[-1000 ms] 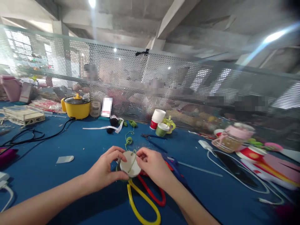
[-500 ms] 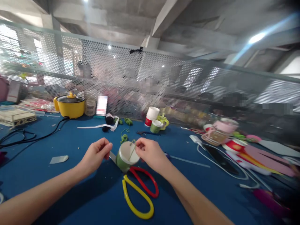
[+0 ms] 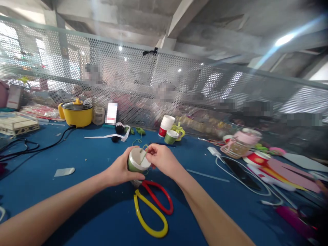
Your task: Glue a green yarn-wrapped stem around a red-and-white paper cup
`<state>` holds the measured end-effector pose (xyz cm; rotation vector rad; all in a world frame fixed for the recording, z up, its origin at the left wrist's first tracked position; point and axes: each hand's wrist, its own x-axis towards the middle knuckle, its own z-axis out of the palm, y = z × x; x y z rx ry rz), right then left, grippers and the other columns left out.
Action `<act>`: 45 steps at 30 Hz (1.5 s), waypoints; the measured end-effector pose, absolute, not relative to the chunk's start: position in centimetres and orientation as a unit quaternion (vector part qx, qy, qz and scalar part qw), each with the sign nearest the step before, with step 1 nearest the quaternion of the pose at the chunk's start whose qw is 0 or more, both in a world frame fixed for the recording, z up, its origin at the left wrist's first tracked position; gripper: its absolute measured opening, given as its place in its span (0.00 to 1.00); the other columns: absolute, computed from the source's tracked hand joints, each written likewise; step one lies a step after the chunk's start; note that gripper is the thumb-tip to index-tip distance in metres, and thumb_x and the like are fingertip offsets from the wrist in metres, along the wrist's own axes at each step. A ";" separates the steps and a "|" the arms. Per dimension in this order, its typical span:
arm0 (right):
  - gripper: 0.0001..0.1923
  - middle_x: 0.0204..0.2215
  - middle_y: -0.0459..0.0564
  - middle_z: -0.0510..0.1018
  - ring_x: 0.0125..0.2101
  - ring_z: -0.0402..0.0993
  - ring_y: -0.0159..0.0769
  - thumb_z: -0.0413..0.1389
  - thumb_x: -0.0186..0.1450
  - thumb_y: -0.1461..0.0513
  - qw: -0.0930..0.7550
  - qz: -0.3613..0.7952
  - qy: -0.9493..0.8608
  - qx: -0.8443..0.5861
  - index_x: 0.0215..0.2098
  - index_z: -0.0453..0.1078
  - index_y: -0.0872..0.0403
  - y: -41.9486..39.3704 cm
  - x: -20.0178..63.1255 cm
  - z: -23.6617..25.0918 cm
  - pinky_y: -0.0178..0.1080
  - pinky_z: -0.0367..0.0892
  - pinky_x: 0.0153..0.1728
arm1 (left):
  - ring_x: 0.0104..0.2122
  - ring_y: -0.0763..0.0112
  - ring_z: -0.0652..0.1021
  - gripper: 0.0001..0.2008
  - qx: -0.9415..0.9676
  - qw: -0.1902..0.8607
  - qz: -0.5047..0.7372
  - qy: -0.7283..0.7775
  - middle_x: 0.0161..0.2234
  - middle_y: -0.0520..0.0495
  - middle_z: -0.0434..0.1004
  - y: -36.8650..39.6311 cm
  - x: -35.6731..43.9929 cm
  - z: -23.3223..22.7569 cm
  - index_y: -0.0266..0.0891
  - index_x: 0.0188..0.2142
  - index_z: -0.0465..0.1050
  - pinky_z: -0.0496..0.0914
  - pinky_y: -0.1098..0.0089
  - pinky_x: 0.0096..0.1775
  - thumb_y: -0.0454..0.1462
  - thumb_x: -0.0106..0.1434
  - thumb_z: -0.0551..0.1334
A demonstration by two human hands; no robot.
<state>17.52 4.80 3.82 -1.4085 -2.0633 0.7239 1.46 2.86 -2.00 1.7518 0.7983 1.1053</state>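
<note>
Green cup (image 3: pixel 137 163) gripped by left hand (image 3: pixel 120 169), right hand (image 3: pixel 162 159) pinching string (image 3: pixel 144 152)

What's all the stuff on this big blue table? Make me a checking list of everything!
Surface: blue table, a few small scraps on it.
Job's things: green cup with green cord across its white end.
Clutter: scissors with red and yellow handles, yellow pot, stacked paper cups, white ribbon.
Hands: left hand grips the cup; right hand pinches the cord.
Cables: black cable, white cable.
Surroundings: perforated metal screen, people behind it.
</note>
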 end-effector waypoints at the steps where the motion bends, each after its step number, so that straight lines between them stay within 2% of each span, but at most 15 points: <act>1: 0.02 0.17 0.43 0.68 0.15 0.63 0.26 0.50 0.54 0.66 0.263 0.262 -0.774 -0.512 0.26 0.64 0.57 4.7 17.5 3.8 0.30 0.59 0.16 | 0.46 0.62 0.68 0.39 0.711 0.441 0.443 0.323 0.47 0.42 0.66 2.7 1.5 -2.2 0.39 0.51 0.51 0.62 0.61 0.48 0.37 0.42 0.68; 5: 0.03 0.17 0.42 0.67 0.18 0.62 0.27 0.53 0.54 0.63 0.247 0.223 -0.809 -0.484 0.26 0.66 0.57 4.2 17.2 4.0 0.30 0.58 0.19 | 0.45 0.62 0.69 0.37 0.724 0.449 0.426 0.305 0.46 0.43 0.66 2.0 1.0 -2.4 0.39 0.51 0.52 0.64 0.62 0.46 0.37 0.43 0.68; 12: 0.04 0.16 0.42 0.66 0.18 0.60 0.26 0.52 0.55 0.66 0.246 0.163 -0.833 -0.468 0.23 0.67 0.57 3.8 17.1 3.8 0.30 0.56 0.20 | 0.44 0.61 0.70 0.39 0.742 0.435 0.408 0.305 0.46 0.43 0.66 1.5 1.0 -2.9 0.41 0.53 0.49 0.65 0.62 0.45 0.39 0.44 0.67; 14: 0.04 0.16 0.42 0.66 0.19 0.61 0.27 0.52 0.54 0.67 0.247 0.151 -0.836 -0.467 0.22 0.66 0.57 3.7 17.2 3.6 0.30 0.56 0.21 | 0.46 0.59 0.69 0.42 0.754 0.407 0.409 0.313 0.48 0.41 0.64 1.5 1.0 -2.9 0.41 0.55 0.44 0.64 0.59 0.47 0.39 0.45 0.67; 16: 0.04 0.17 0.42 0.67 0.19 0.61 0.27 0.52 0.54 0.67 0.249 0.129 -0.839 -0.466 0.22 0.65 0.57 3.7 17.3 3.6 0.30 0.56 0.21 | 0.50 0.56 0.65 0.45 0.778 0.335 0.426 0.317 0.52 0.38 0.59 1.4 0.9 -2.7 0.42 0.56 0.40 0.61 0.55 0.50 0.39 0.45 0.67; 18: 0.04 0.18 0.43 0.67 0.20 0.61 0.27 0.53 0.54 0.68 0.252 0.098 -0.843 -0.465 0.22 0.64 0.56 3.5 17.5 3.7 0.30 0.56 0.22 | 0.54 0.54 0.59 0.41 0.813 0.237 0.438 0.302 0.54 0.36 0.53 1.3 0.7 -2.4 0.41 0.55 0.44 0.57 0.53 0.52 0.39 0.46 0.66; 20: 0.05 0.19 0.43 0.67 0.20 0.61 0.27 0.53 0.54 0.69 0.255 0.068 -0.846 -0.463 0.21 0.63 0.56 3.3 17.5 3.9 0.31 0.56 0.23 | 0.55 0.56 0.57 0.30 0.845 0.165 0.429 0.273 0.54 0.37 0.51 1.3 0.5 -2.2 0.41 0.50 0.53 0.57 0.54 0.52 0.38 0.50 0.63; 22: 0.06 0.19 0.44 0.67 0.21 0.62 0.28 0.53 0.53 0.70 0.258 0.047 -0.847 -0.462 0.21 0.63 0.56 3.0 17.6 4.1 0.31 0.56 0.23 | 0.54 0.58 0.58 0.19 0.862 0.135 0.416 0.256 0.53 0.37 0.51 1.3 0.3 -2.0 0.41 0.45 0.58 0.60 0.57 0.51 0.37 0.54 0.61; 25: 0.07 0.19 0.44 0.66 0.21 0.61 0.28 0.52 0.53 0.71 0.258 0.027 -0.849 -0.460 0.21 0.62 0.56 2.7 17.5 4.2 0.31 0.55 0.24 | 0.51 0.59 0.61 0.11 0.864 0.136 0.415 0.251 0.51 0.38 0.53 1.3 0.4 -2.0 0.39 0.38 0.61 0.63 0.59 0.48 0.35 0.55 0.59; 34: 0.07 0.21 0.45 0.65 0.22 0.60 0.29 0.50 0.55 0.71 0.252 -0.025 -0.854 -0.454 0.22 0.61 0.55 2.1 17.5 4.2 0.32 0.55 0.25 | 0.49 0.60 0.63 0.02 0.857 0.162 0.417 0.258 0.50 0.41 0.54 1.1 0.5 -2.0 0.38 0.30 0.64 0.64 0.61 0.46 0.34 0.57 0.57; 45: 0.08 0.21 0.45 0.65 0.23 0.61 0.29 0.50 0.54 0.72 0.254 -0.003 -0.854 -0.454 0.21 0.61 0.56 2.3 17.5 4.2 0.32 0.55 0.26 | 0.48 0.64 0.65 0.04 0.850 0.190 0.412 0.267 0.50 0.42 0.55 0.9 0.5 -1.6 0.37 0.26 0.63 0.65 0.64 0.45 0.33 0.56 0.58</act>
